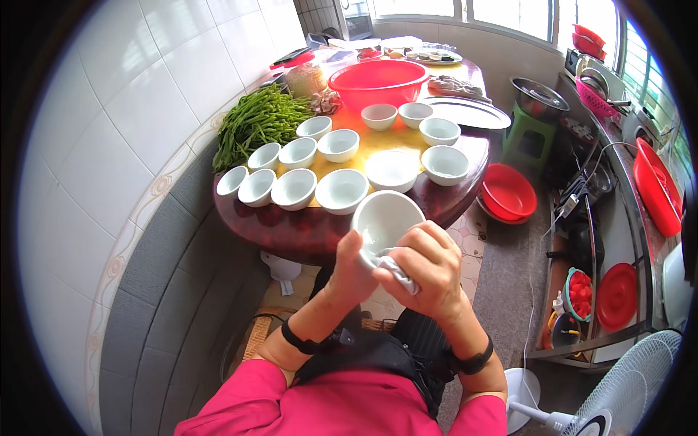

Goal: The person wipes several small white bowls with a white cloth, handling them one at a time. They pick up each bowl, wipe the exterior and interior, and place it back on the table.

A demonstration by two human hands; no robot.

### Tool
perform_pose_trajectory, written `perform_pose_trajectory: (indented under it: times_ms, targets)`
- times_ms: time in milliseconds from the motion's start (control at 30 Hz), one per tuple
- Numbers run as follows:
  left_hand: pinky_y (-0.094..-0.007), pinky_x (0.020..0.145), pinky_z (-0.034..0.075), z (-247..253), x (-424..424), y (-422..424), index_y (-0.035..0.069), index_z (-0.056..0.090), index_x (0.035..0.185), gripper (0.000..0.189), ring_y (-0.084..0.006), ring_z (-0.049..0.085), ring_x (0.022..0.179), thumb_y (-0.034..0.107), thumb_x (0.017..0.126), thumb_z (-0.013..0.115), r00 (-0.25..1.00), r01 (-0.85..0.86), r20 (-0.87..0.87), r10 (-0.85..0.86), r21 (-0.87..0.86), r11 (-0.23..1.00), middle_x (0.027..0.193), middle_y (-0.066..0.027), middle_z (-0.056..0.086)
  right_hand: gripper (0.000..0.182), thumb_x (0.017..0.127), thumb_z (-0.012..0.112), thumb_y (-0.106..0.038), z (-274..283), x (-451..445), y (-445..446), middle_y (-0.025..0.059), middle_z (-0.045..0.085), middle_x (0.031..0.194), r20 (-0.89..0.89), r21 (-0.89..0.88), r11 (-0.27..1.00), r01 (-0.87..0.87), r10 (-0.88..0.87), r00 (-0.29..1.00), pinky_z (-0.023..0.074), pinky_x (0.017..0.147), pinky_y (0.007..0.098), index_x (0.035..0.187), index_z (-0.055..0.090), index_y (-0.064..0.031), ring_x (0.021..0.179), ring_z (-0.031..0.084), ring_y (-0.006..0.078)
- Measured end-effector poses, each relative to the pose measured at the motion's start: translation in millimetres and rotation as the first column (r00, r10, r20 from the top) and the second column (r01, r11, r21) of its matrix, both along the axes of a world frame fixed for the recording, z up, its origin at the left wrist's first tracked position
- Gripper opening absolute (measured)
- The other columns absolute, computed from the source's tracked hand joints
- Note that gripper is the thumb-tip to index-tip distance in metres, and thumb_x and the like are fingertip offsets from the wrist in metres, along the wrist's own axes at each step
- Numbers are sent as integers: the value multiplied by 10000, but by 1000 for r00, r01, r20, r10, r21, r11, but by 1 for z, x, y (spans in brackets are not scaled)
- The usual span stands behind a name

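Observation:
A white bowl (386,215) is tilted with its inside facing me, just past the near edge of the round dark red table (305,240). My left hand (349,270) grips its lower left side, thumb at the rim. A folded pale cloth (401,273) is pinched in my right hand (428,270), which presses it against the bowl's rim at the lower right. Several more white bowls stand upright on the table, among them one bowl (342,191) nearest the held one and another bowl (391,170) behind it.
Green leafy stalks (259,120) are heaped at the table's left. Farther back are a large red basin (379,82) and a metal tray (469,111). On the floor at right sits a red basin (508,191); a white fan (632,387) stands at lower right beside shelves (616,343).

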State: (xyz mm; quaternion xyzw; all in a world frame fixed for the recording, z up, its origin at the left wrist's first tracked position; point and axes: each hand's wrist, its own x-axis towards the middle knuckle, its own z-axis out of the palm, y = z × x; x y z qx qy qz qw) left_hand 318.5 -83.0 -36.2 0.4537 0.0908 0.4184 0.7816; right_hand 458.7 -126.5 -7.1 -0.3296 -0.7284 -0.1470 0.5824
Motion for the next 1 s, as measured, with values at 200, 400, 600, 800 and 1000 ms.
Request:
perform_pose_trajectory:
  times_ms: [200, 400, 600, 800, 1000]
  targets:
    - [-380, 968, 444, 11, -26, 16, 14, 422, 1325, 753, -243, 555, 1133, 610, 867, 374, 955, 120, -272, -118, -10, 993, 1260, -156, 539, 105, 807, 611, -64, 2, 11, -11, 107, 548, 749, -606, -235, 972, 8, -153, 781, 435, 616, 344, 773, 609, 35, 667, 533, 263]
    - [-343, 963, 419, 42, -23, 10, 20, 440, 1292, 577, -185, 547, 1088, 455, 913, 408, 989, 24, -144, -29, -38, 999, 1188, -101, 548, 586, 742, 711, -374, 3, -28, -14, 92, 495, 1272, 160, -255, 937, 239, -203, 966, 369, 902, 372, 1206, 574, -44, 1137, 472, 259]
    - [-261, 800, 428, 56, -25, 18, 26, 544, 1067, 391, -108, 532, 886, 374, 938, 424, 931, -73, -340, 135, 189, 979, 982, -38, 561, 361, 670, 699, -167, -10, -23, -1, 45, 568, 1005, 174, -228, 966, 125, -86, 981, 450, 750, 363, 1012, 633, -70, 970, 545, 229]
    - [-295, 877, 459, 80, -19, 32, -15, 521, 1188, 496, -160, 586, 985, 419, 988, 390, 897, 148, -440, 43, 391, 908, 1037, -104, 614, 305, 685, 781, -70, 5, 0, -8, 52, 595, 841, -139, -426, 807, -408, 388, 911, 506, 684, 339, 945, 626, -29, 789, 595, 226]
    - [-208, 730, 457, 111, -33, 54, 14, 604, 1095, 284, -60, 572, 856, 249, 936, 588, 772, 486, -570, -281, 244, 839, 929, -17, 635, 347, 740, 774, -102, 4, 25, -16, 32, 619, 855, -818, -131, 534, -835, 417, 396, 471, 684, 238, 996, 586, 38, 767, 572, 96]
